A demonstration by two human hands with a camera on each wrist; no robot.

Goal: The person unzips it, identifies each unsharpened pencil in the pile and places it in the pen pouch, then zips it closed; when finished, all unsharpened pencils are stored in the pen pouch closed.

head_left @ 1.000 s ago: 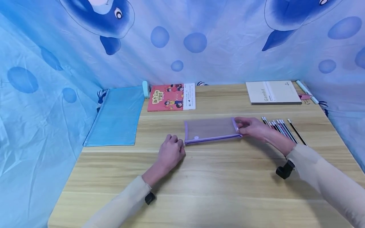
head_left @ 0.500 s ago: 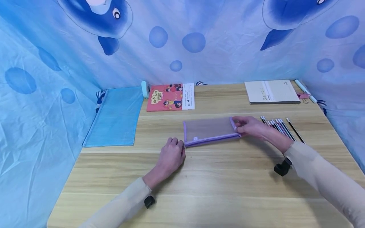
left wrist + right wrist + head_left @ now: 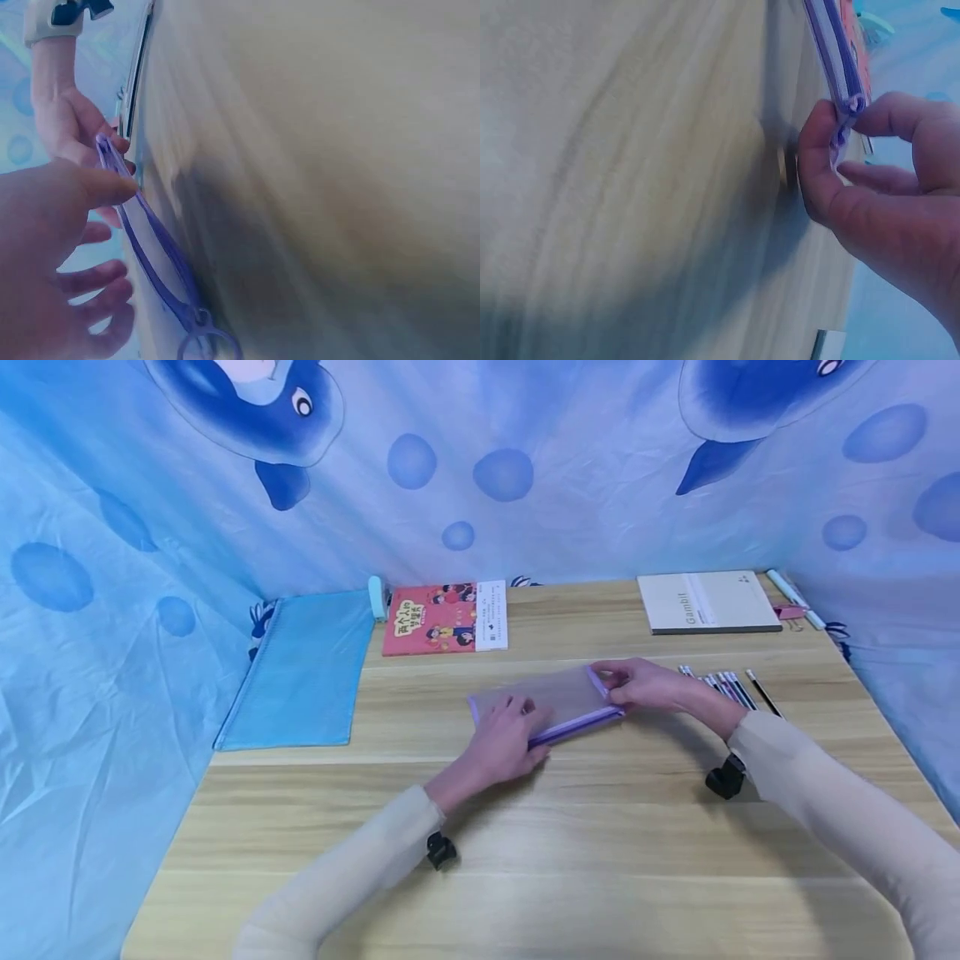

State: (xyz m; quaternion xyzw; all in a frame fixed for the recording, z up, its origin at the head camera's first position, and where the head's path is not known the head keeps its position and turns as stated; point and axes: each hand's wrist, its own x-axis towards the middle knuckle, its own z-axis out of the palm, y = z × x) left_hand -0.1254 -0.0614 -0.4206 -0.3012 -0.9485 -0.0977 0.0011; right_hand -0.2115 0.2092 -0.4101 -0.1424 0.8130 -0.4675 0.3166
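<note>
A see-through zip pouch (image 3: 564,689) with purple trim sits mid-table, its front edge slanting up to the right. My right hand (image 3: 639,683) pinches its right end between thumb and fingers; the right wrist view shows the corner of the purple zipper (image 3: 847,94) in that grip. Over the pouch's left half lies my left hand (image 3: 504,742), fingers loosely bent on top and thumb near the front edge. In the left wrist view the two purple zipper bands (image 3: 161,289) stand apart, and a pull ring (image 3: 208,345) hangs at the near end.
Several pencils (image 3: 731,687) lie right of my right hand. Behind are a cream notebook (image 3: 712,602), a light blue pen (image 3: 795,597), a red book (image 3: 431,620) and a turquoise stapler-like object (image 3: 377,599). A blue folder (image 3: 296,672) is at left.
My left hand has moved right from the pouch's left corner onto its front. The zipper side has spread and tilted upward at the right. My right hand has kept its grip.
</note>
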